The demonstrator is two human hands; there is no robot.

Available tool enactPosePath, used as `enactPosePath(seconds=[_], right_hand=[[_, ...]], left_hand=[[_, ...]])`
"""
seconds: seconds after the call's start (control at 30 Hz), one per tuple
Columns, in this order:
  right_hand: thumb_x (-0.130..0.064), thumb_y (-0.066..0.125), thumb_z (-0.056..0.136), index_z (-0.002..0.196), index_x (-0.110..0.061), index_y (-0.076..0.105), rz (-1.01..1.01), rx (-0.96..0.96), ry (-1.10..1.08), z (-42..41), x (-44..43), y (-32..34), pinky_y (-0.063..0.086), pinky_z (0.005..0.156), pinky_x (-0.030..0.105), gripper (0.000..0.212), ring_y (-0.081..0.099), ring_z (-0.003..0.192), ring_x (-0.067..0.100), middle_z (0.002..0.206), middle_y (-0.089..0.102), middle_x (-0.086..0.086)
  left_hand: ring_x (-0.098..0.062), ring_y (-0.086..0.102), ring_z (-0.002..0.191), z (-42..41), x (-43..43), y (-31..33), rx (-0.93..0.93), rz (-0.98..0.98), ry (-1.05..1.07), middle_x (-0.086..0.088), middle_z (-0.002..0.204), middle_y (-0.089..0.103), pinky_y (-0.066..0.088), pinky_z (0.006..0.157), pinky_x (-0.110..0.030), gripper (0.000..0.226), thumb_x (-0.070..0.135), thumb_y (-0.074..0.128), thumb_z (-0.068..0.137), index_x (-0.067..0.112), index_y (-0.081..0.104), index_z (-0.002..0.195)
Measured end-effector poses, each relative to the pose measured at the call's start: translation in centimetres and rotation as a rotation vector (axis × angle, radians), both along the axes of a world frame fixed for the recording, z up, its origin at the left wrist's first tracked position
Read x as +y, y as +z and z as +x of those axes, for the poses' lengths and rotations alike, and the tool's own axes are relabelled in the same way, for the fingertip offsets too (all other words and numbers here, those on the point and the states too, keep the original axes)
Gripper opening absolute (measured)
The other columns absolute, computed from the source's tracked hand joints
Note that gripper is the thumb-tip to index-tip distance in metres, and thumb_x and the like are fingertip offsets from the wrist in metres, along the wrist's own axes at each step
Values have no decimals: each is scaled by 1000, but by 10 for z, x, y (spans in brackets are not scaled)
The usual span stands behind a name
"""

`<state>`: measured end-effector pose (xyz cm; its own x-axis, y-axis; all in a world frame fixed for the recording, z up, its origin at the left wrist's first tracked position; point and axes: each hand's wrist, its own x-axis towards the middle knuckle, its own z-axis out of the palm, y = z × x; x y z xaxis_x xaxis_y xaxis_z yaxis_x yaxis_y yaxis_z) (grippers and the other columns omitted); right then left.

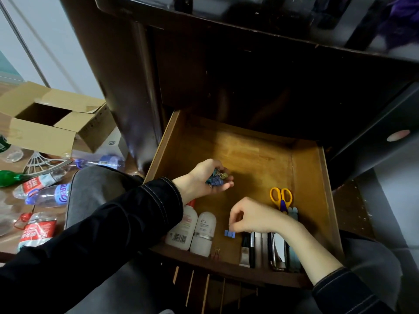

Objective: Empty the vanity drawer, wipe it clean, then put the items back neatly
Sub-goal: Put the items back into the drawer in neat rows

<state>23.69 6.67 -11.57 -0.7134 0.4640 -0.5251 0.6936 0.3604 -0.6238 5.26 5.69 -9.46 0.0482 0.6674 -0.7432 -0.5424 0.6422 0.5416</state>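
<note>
Two white bottles (181,225): "ell" label (205,221), barcode (179,238).

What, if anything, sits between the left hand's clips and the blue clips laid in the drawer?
Nothing visible. The left hand cups the binder clips over bare drawer floor; only open wood lies between it and the blue clips at the right hand. White bottles and pens flank that spot, not the path.
</note>
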Motion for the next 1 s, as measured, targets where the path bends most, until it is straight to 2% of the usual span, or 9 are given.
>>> enactPosePath(seconds=[0.07, 0.13, 0.2, 0.37, 0.5, 0.6, 0.73, 0.9, 1.0], right_hand=[[-19, 73, 85, 83, -12, 79, -57, -14, 21, 0, -3, 1, 43, 49, 21, 9, 55, 52, 1, 72, 73, -1], [-16, 73, 85, 83, -10, 80, -86, -23, 60, 0, -5, 1, 50, 56, 28, 9, 59, 57, 2, 71, 74, -1], [-15, 73, 83, 81, -11, 80, -101, -40, 107, -1, -7, 0, 56, 70, 40, 9, 64, 65, 8, 72, 75, 3], [-14, 71, 84, 84, -10, 80, -96, -99, 169, -2, -10, -3, 57, 72, 43, 10, 68, 73, 26, 84, 76, 11], [-12, 68, 85, 80, -9, 78, -124, -130, 209, -3, -14, -3, 49, 64, 35, 12, 57, 61, 15, 72, 71, 12], [-8, 65, 84, 77, -6, 76, -132, -156, 242, -4, -17, -3, 42, 56, 26, 13, 50, 56, 13, 66, 65, 7], [-4, 62, 85, 69, -12, 70, -126, -175, 295, -7, -19, -2, 40, 55, 24, 20, 49, 54, 12, 64, 61, 6], [-8, 65, 88, 70, -17, 68, -104, -176, 331, -7, -20, -5, 39, 57, 27, 20, 46, 56, 12, 65, 58, 3], [-8, 65, 89, 59, -22, 61, -110, -165, 347, -8, -20, -6, 36, 54, 22, 33, 42, 50, 8, 57, 53, -4]], left_hand=[[-25, 70, 73, 0, 0, -1, 5, 4, -6, -16, 94, 67, 56, 47, -26, 15, 13, 47, 98, 4, 59, 101], [-26, 70, 73, 0, 0, -2, 5, 10, -12, -16, 94, 67, 56, 46, -26, 15, 13, 47, 98, 4, 59, 101], [-26, 70, 74, 0, 0, -3, 7, 13, -15, -17, 96, 67, 55, 46, -26, 15, 13, 48, 97, 4, 60, 101], [-26, 72, 70, -1, 0, -5, 17, 14, -16, -17, 97, 69, 55, 47, -27, 16, 13, 50, 96, 4, 61, 102], [-25, 73, 68, -1, 0, -5, 21, 22, -21, -17, 97, 69, 55, 47, -27, 16, 13, 50, 96, 4, 61, 103], [-25, 72, 69, 0, -1, -5, 16, 28, -34, -17, 97, 68, 55, 46, -27, 15, 13, 49, 96, 5, 61, 100], [-25, 72, 69, 2, -3, -5, 16, 29, -47, -17, 96, 68, 55, 47, -26, 14, 13, 49, 96, 5, 60, 100], [-25, 70, 71, 10, -6, -7, 35, -6, -108, -17, 97, 68, 56, 47, -25, 13, 13, 50, 97, 6, 60, 97], [-24, 70, 72, 13, -8, -8, 16, -6, -151, -17, 96, 68, 56, 49, -25, 13, 13, 49, 97, 6, 60, 97]])
